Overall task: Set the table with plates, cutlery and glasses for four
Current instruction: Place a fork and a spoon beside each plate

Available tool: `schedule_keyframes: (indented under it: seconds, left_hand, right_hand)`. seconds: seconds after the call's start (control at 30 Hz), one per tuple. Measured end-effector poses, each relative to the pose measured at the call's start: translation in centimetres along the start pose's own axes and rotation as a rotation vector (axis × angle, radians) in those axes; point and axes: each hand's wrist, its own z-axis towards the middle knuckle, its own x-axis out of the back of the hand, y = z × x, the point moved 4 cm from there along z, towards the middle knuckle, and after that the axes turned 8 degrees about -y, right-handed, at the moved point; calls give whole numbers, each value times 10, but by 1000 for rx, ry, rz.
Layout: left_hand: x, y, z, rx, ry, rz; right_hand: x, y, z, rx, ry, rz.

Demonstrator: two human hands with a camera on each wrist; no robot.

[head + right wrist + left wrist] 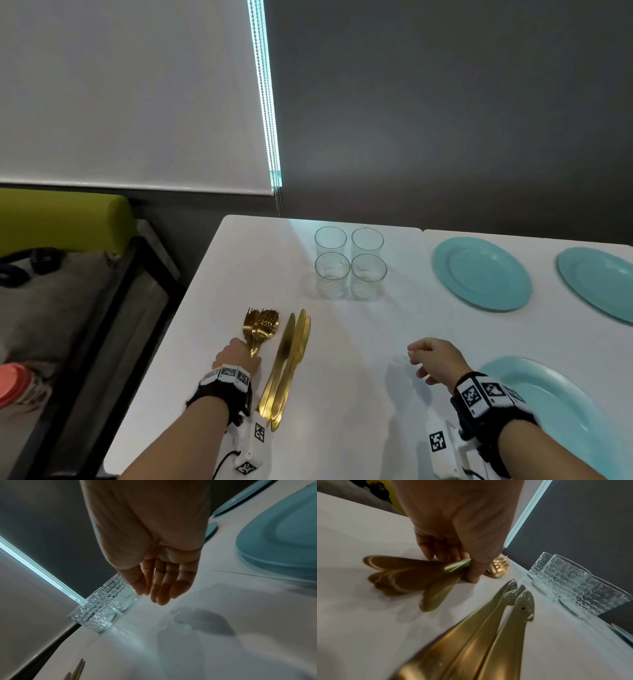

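My left hand (239, 354) (453, 566) grips a bundle of gold forks (261, 327) (402, 572) by the handles near the table's left edge; the tines (498, 566) point away from me. Just to their right lie several gold knives (287, 363) (488, 628) on the white table (342, 428). Several patterned glasses (349, 263) (565, 580) (106, 604) stand grouped further back. Three teal plates show: two at the far right (479, 274) (599, 284) and one near me (548, 411) (283, 540). My right hand (430, 361) (163, 588) hovers empty left of the near plate, fingers relaxed.
A seam (423, 246) joins two white table tops. Left of the table are a green cushion (61, 219), a dark frame (102, 342) and a red-topped object (13, 383). A roller blind with a bead chain (270, 137) hangs behind, beside a dark wall.
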Motion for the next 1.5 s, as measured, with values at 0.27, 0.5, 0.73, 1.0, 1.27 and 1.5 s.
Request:
schedule_keyframes:
  seconds: [0.27, 0.5, 0.73, 1.0, 1.27, 1.5]
  left_hand:
    - [6, 10, -4, -21, -7, -134]
    - [22, 68, -52, -339, -25, -381]
    - [-2, 156, -107, -582, -250, -414]
    - [-65, 216, -153, -633, -570, -472]
    - [-106, 282, -190, -730, -530, -322]
    - [-148, 348, -223, -731, -549, -359]
  right_hand:
    - [2, 3, -4, -16, 20, -23]
    - [-5, -15, -13, 24, 3, -37]
    - [-16, -31, -31, 90, -63, -10]
    - [18, -10, -53, 96, -2, 57]
    - [86, 31, -50, 74, 120, 70]
    - [168, 66, -43, 87, 97, 51]
